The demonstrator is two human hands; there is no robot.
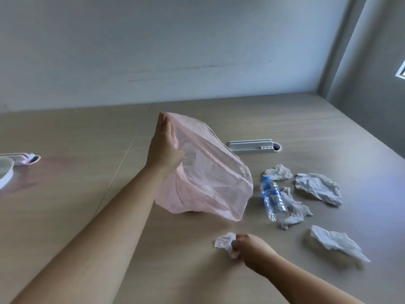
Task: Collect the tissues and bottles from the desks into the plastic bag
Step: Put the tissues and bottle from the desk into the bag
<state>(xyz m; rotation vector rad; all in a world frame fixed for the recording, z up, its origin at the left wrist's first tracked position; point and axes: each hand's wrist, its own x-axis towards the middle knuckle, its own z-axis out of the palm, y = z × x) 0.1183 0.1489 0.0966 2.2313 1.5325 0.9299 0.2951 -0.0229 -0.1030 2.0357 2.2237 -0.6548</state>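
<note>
Soft daylight from rt; faint shadows, slight blur, edges bent.

Left arm extending bare from lower left of frame to centre, forearm lying nearly straight. Left hand [165, 148] sitting at centre frame, back facing camera, fingers curling round bunched rim of plastic bag [208, 178], holding it up. Right forearm, bare, slanting in from lower right. Right hand [249, 249] sitting low, right of centre, knuckles facing up, fingers pinching crumpled tissue [224, 240].
</note>
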